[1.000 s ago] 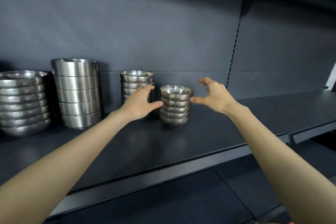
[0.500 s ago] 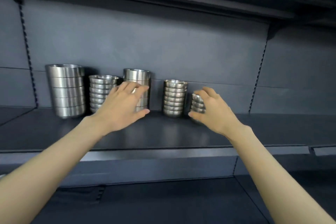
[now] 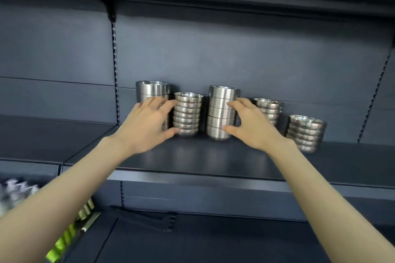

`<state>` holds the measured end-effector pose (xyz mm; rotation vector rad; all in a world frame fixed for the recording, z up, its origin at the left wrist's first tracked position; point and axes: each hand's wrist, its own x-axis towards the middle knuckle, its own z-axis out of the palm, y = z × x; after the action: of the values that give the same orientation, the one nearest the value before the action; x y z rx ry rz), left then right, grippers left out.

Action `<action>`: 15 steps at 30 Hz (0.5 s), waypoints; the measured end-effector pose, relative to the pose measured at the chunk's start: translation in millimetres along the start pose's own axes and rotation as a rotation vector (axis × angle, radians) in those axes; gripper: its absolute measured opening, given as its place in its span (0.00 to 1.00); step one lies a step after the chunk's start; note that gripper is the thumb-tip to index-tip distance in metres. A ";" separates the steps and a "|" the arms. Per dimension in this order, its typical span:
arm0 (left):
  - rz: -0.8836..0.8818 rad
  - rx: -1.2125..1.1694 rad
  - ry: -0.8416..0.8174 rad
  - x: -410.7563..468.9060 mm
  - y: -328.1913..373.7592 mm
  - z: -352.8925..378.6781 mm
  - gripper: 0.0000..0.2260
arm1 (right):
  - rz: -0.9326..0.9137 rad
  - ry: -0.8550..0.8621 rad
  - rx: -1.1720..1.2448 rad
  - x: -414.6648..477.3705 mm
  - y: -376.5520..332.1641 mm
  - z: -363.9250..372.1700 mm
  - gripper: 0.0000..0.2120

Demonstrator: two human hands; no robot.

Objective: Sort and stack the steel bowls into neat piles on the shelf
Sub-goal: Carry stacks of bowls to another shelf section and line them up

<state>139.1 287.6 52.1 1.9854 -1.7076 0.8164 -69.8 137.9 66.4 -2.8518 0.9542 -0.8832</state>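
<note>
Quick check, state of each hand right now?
Left hand: open, fingers spread around the small bowl stack, not lifting.
Right hand: open, thumb and fingertips touching the tall bowl stack.

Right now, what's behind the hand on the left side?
Behind the left hand stands a tall stack of straight-sided steel bowls. Only its top bowls show; the hand covers the lower ones. A stack of small rounded bowls sits just beside it.
</note>
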 end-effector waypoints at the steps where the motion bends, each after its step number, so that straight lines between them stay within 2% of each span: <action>1: -0.011 0.000 -0.010 -3.3 -16.4 3.2 0.31 | 0.001 0.000 0.019 7.7 -11.2 11.3 0.31; 9: -0.080 -0.097 -0.078 -13.0 -141.4 44.8 0.30 | 0.029 -0.044 0.161 73.3 -86.8 109.1 0.33; 15: -0.161 -0.385 -0.096 13.9 -201.9 89.7 0.32 | 0.091 -0.067 0.277 125.5 -106.7 165.9 0.35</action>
<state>353.9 255.8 9.0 1.8846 -1.5868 0.3120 156.9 127.6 10.0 -2.5675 0.8702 -0.8322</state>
